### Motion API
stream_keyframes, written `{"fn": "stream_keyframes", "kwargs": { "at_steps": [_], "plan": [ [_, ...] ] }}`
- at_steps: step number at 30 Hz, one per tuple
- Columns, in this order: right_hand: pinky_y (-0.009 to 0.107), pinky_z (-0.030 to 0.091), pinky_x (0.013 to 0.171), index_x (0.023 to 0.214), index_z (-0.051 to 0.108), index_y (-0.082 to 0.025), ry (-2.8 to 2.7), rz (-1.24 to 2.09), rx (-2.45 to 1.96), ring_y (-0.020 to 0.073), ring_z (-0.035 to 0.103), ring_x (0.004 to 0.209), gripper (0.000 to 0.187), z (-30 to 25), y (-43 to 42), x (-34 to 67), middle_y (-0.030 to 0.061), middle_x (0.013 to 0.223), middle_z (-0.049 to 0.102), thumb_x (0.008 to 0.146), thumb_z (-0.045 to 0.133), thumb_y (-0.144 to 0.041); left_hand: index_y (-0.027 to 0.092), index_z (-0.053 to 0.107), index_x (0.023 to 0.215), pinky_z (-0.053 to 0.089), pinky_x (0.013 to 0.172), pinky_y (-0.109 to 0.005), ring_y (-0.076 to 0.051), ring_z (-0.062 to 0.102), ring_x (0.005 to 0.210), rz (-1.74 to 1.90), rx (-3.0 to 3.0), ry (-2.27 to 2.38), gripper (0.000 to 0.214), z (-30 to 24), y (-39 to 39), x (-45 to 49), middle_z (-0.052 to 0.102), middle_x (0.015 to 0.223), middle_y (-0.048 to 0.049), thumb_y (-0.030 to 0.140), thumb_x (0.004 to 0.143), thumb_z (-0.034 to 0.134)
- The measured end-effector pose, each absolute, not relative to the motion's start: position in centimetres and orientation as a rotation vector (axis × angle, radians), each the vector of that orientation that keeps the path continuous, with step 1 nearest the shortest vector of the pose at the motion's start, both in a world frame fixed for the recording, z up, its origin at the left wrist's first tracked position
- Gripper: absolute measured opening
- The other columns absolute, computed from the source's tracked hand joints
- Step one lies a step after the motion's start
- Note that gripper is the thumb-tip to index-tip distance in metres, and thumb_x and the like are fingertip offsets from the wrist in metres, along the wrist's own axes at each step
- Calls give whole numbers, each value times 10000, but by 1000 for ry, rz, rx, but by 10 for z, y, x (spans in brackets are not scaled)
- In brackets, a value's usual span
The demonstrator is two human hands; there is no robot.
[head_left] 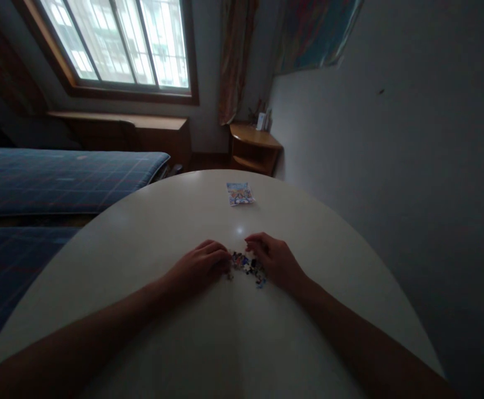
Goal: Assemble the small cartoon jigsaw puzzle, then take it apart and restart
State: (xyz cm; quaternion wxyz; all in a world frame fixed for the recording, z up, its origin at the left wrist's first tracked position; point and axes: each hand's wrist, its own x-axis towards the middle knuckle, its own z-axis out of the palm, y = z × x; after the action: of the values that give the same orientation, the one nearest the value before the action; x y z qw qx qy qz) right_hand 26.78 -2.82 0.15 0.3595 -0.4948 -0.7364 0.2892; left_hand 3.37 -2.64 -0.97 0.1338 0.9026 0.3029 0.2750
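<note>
And here I am at the round white table, both hands down, a small heap of mixed pieces right between them! My left hand is at the heap's left edge, fingers bent and lying close together, their tips in shadow, so I can't tell whether they pinch anything. Over on the other side, my right hand arches beside the heap, fingers curled in towards the thumb near its far edge; too dim to say if a piece is caught there! A few pieces lie loose on the near side, and straight ahead, well apart from my hands, a colourful printed square lies near the table's far rim
</note>
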Motion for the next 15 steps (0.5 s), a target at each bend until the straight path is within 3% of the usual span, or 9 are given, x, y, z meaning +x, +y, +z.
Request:
{"fn": "stream_keyframes", "kwargs": {
  "at_steps": [5,8,11,15],
  "plan": [
    [326,508,813,1101,635,-199,-1994,693,-1219,179,665,904,227,5,-32,276,73,983,715,978,466,-290,198,657,1027,539,843,-335,-180,632,921,846,2540,977,146,-10,-24,28,674,979,-56,182,948,536],
    [409,456,944,1115,659,-199,-2227,481,-1199,234,597,1052,275,8,-38,276,101,1107,672,883,634,-345,203,634,1120,531,888,-348,-190,623,993,857,2527,996,204,-9,-25,26,666,1072,-73,188,935,548],
    [442,428,977,1135,677,-218,-2349,351,-1197,261,553,1099,384,9,-43,271,101,1162,646,795,741,-385,227,545,1307,484,999,-413,-230,550,1182,775,2626,881,392,-8,-27,27,611,1281,-94,229,917,587],
    [396,446,941,1092,710,-249,-2383,422,-1132,218,579,1031,219,8,-44,267,74,1066,676,885,655,-293,246,569,1292,470,1016,-432,-231,550,1188,681,2687,808,353,-4,-28,29,634,1270,-76,281,941,570]
  ]
}}
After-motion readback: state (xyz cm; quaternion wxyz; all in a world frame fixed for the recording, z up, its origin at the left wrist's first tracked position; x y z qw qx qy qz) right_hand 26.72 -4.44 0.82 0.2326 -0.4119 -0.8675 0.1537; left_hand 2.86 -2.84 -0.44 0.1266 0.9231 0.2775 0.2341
